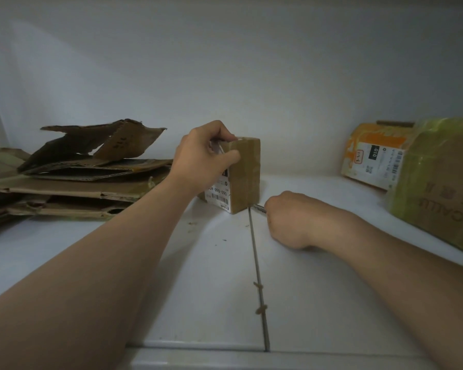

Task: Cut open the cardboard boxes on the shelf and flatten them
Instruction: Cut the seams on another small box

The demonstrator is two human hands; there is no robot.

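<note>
A small taped cardboard box (pixel 245 174) with a white shipping label stands on end at the middle of the white shelf (pixel 211 276). My left hand (pixel 206 156) grips its upper left corner, thumb on the front face. My right hand (pixel 289 217) rests on the shelf just right of the box with its fingers curled round a thin metal cutting tool (pixel 258 208), whose tip points at the box's bottom right corner. Most of the tool is hidden inside my fist.
A pile of flattened cardboard (pixel 78 177) lies at the left. At the right stand an orange-taped box (pixel 374 156) and a larger yellow-green taped box (pixel 436 182). A seam (pixel 257 271) with scraps runs down the shelf. The white back wall is close behind.
</note>
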